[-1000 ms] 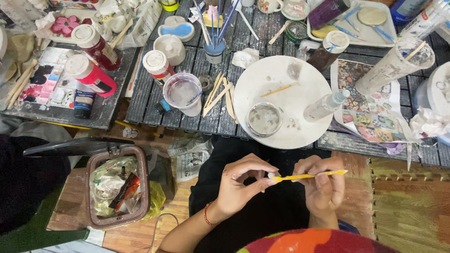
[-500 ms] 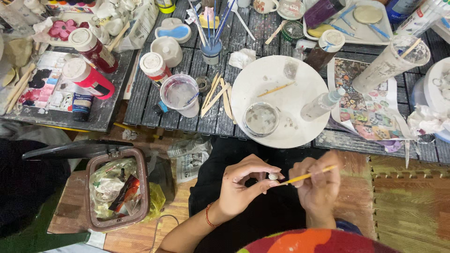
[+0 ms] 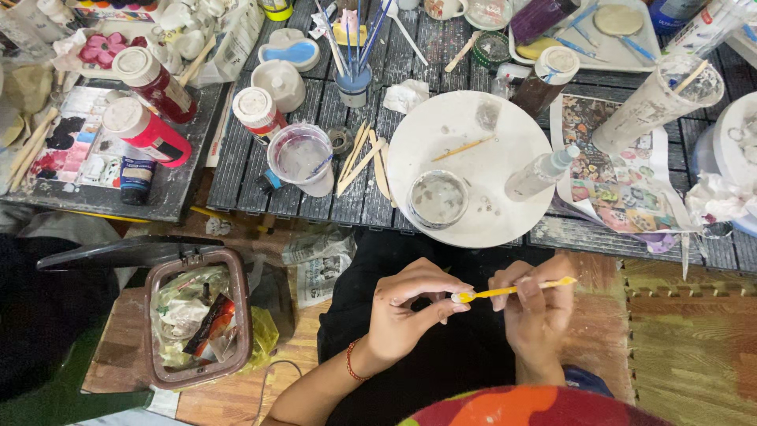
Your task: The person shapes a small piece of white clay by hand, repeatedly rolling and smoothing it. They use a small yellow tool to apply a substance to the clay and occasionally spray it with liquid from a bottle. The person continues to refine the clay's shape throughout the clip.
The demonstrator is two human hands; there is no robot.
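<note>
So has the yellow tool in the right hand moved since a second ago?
No, barely: the yellow tool still lies level below the white round board, its tip at the small white piece in the left hand.

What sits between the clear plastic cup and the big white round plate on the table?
In the head view, a few wooden sticks lie fanned on the dark slatted table, between the clear cup and the white round plate.

The left hand (image 3: 406, 312) pinches a small white clay piece (image 3: 458, 297); the right hand's (image 3: 536, 304) grip holds a thin yellow wooden tool (image 3: 516, 289), tip touching it.
</note>
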